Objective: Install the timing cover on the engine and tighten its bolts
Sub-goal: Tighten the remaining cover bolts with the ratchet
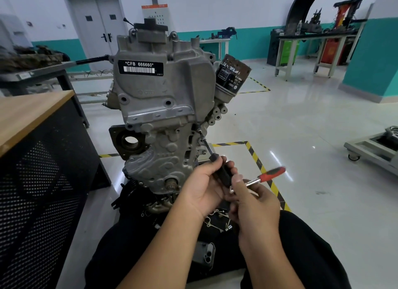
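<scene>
While timing cover (159, 107) sits seated on engine (163, 163), my left hand (206, 185) grips black driver handle (221, 170), shaft tip on bolt (198, 128) at cover's right edge; my right hand (249, 200) holds red-handled ratchet (265, 177) at its head; cover placement looks done; tightening under way, other bolts likely left; can't judge their tightness.

I see the engine (163, 107) standing upright on the glossy white floor (301, 137), inside yellow-black hazard tape (256, 159), beside a wood-topped counter (28, 114).
</scene>
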Motion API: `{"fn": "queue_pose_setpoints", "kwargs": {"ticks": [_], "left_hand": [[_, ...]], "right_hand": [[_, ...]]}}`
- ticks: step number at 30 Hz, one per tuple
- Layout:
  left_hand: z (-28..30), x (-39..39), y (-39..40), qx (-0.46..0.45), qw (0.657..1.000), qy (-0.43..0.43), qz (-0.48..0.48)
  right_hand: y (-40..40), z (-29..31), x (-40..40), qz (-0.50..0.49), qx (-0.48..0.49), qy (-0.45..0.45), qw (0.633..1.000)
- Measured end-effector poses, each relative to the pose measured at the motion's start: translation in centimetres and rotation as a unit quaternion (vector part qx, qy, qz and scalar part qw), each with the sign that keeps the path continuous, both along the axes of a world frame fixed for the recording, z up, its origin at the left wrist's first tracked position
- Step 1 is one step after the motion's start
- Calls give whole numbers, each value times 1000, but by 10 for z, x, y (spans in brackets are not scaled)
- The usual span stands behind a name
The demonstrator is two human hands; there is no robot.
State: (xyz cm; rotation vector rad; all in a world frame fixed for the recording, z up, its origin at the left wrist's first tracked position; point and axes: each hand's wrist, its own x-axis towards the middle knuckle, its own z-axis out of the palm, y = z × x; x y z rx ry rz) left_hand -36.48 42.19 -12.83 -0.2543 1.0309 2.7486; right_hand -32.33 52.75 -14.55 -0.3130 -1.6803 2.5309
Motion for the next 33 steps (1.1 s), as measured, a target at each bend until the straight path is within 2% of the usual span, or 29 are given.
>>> {"fn": "queue_pose_setpoints", "kwargs": {"ticks": [1, 3, 5, 7, 9, 10, 11, 12, 13, 15, 16, 18, 21, 23, 24, 25, 27, 28, 30, 31, 32, 33], "left_hand": [[0, 0, 1, -2, 1000, -1, 5], [-1, -1, 4, 1, 1000, 1, 17], [-1, -3, 5, 9, 1000, 12, 18], [-1, -4, 2, -1, 1000, 21, 18], [-3, -5, -1, 0, 999, 28, 27], [-2, -5, -2, 5, 999, 31, 29], [-3, -5, -2, 7, 999, 34, 32], [-3, -5, -2, 7, 999, 35, 35], [-4, -6, -1, 5, 999, 34, 40], [-4, -7, 0, -3, 998, 35, 43], [-4, -7, 0, -12, 999, 37, 38], [-1, -6, 0, -25, 999, 35, 33], [-4, -6, -1, -46, 997, 19, 59], [-7, -6, -1, -56, 996, 14, 74], [-7, -6, -2, -58, 995, 14, 78], [-7, -5, -3, -60, 995, 13, 77], [-4, -5, -6, -62, 996, 10, 61], [-3, -4, -7, -57, 997, 9, 52], [-1, -4, -7, -34, 998, 3, 49], [0, -4, -8, -32, 998, -2, 49], [0, -4, -9, -40, 998, -6, 43], [0, -3, -10, -49, 998, -4, 32]], "right_hand": [[1, -1, -1, -19, 68, 27, 997], [1, 1, -2, -73, 232, 120, 962], [0, 3, -1, -97, 275, 154, 944], [0, 2, 0, -90, 196, 113, 970], [1, 1, -1, -39, 43, 41, 997], [3, -1, -2, -12, -12, 8, 1000], [3, 1, -2, 4, -27, -11, 1000], [3, -1, -3, -9, 20, 4, 1000], [2, 0, -3, -41, 112, 42, 992], [2, 0, -2, -97, 296, 157, 937], [1, 0, -1, -99, 320, 194, 922], [-4, -2, 1, -81, 270, 175, 943], [-5, 2, 2, -58, 85, 46, 994], [-3, 7, 1, -6, -80, -32, 996], [-3, 8, 0, 18, -104, -44, 993], [-3, 7, 0, 36, -80, -34, 996], [-5, 6, 3, 32, 42, 38, 998], [-5, 3, 4, 12, 141, 93, 986], [-5, -1, 4, -24, 308, 179, 934], [-5, -3, 4, -37, 330, 184, 925], [-6, -2, 6, -34, 303, 167, 938], [-9, 2, 8, -20, 218, 130, 967]]}}
